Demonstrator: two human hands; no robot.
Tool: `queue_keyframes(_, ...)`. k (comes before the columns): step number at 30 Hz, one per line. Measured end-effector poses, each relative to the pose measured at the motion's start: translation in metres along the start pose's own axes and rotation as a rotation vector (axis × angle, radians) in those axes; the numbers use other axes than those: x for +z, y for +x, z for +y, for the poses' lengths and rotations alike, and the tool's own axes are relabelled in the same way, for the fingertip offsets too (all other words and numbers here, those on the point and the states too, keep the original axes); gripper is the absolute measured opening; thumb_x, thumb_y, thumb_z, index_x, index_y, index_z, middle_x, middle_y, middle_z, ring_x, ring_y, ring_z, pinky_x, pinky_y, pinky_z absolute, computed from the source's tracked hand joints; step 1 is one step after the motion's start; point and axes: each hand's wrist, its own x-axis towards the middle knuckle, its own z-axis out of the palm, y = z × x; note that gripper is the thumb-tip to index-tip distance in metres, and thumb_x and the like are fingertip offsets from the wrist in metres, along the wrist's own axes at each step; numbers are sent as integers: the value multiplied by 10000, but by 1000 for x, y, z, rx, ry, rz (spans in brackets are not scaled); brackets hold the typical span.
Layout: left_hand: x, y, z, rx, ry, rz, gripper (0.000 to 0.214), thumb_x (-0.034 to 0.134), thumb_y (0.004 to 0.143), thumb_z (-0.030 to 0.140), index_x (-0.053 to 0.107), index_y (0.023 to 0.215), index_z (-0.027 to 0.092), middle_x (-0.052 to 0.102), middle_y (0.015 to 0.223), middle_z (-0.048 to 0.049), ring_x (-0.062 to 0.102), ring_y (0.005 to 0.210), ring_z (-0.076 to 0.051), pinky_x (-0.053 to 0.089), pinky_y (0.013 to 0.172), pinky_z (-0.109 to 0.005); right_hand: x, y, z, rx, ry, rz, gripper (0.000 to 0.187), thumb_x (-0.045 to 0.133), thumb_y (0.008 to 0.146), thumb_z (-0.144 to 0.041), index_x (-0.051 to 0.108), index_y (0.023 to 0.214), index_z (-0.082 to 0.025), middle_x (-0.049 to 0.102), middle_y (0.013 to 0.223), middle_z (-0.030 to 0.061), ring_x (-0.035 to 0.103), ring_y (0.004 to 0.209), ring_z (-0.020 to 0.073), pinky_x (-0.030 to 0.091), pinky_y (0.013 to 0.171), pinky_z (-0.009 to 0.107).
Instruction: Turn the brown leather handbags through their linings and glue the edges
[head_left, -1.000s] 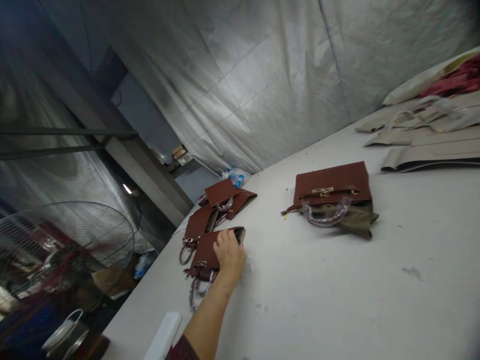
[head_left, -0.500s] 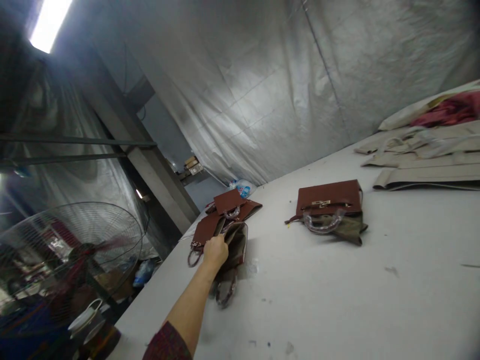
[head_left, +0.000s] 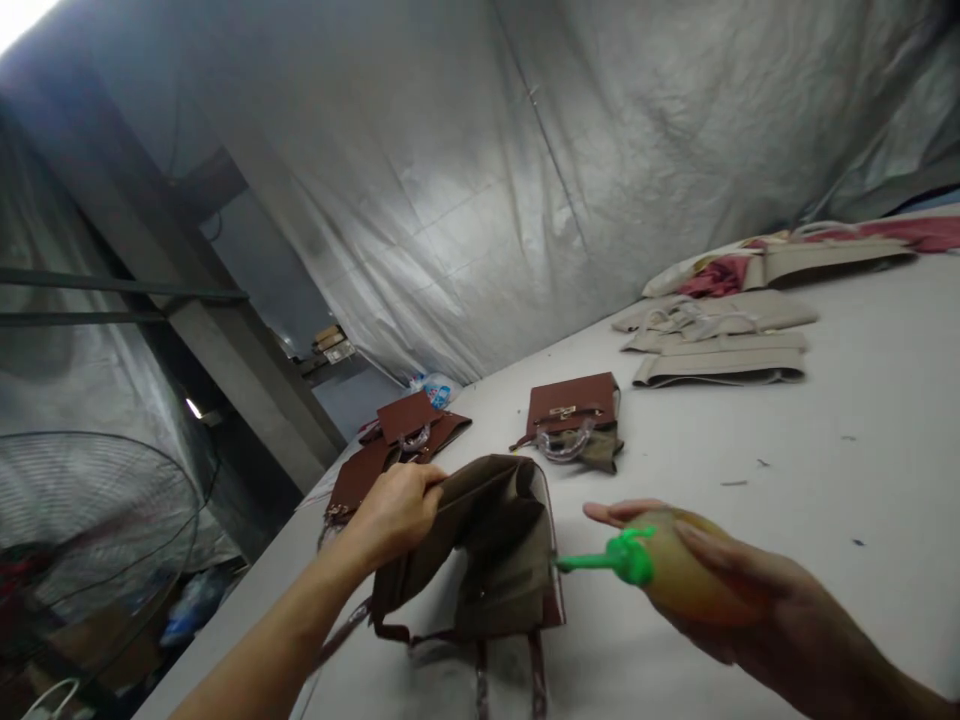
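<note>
Seemingly this brown bag is part-done, gaping over the worktop, the left hand clasping its edge in a narrow grip, the right hand wrapped round a green-nozzled bottle near the rim; other bags lie unheld.

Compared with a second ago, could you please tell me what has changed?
The left hand, earlier laid on the brown bag with olive lining, has gripped it and drawn it nearer, its mouth now open. The right hand has come into view holding a yellow bottle with a green nozzle pointed at the bag. The brown handbag with a gold clasp and the pile of brown bags stay put.
</note>
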Motion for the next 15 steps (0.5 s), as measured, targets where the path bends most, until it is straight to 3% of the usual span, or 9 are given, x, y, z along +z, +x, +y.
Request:
queue_keyframes(3, -3, -9, 19, 31, 36, -9, 313, 470, 849, 221, 768, 939, 246, 760, 897, -37, 674, 824, -187, 438, 729, -258, 19, 14, 0, 71, -34, -52, 539, 634, 814, -397, 544, 1293, -166, 650, 840, 76, 580, 566, 145, 413, 414, 207)
queue_keyframes(6, -5, -15, 27, 61, 34, 0, 311, 469, 855, 220, 767, 933, 254, 759, 865, -31, 675, 805, -179, 434, 727, -260, 28, 25, 8, 126, -62, -100, 513, 660, 800, -390, 550, 1251, -171, 654, 933, 86, 611, 621, 159, 442, 428, 209)
queue_keyframes(11, -7, -22, 30, 120, -9, -21, 311, 462, 869, 222, 761, 943, 267, 757, 881, -10, 675, 820, -166, 438, 725, -250, 35, 36, 22, 200, -45, -51, 585, 662, 814, -378, 478, 1337, -191, 657, 1019, 102, 648, 723, 185, 485, 432, 209)
queue_keyframes(15, -8, -24, 24, 208, 16, -59, 301, 464, 889, 205, 748, 968, 272, 752, 866, 3, 676, 809, -153, 444, 724, -241, 27, 39, 24, 228, 23, -45, 601, 677, 769, -356, 527, 1303, -124, 680, 935, 111, 623, 567, 149, 448, 364, 189)
